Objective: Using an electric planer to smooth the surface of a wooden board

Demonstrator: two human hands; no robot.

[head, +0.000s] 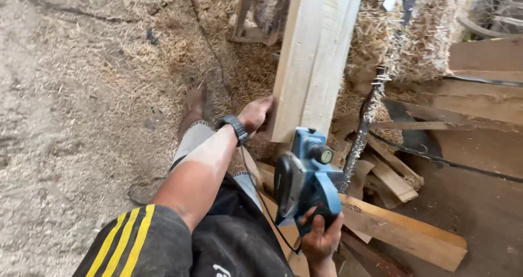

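The right hand (321,239) is closed around the rear handle of a blue electric planer (305,179), which sits just above that hand, at the near end of a pale wooden beam (316,53). The planer's long axis runs along the beam, nose pointing away from the person. The left hand (255,115), a black wristwatch (233,127) on its wrist, presses flat with spread fingers against the beam's left side near its lower end. The beam is rough-sawn, square-edged, running up and away. Shavings (180,53) and sawdust cover the ground; offcut planks (403,228) lie below right
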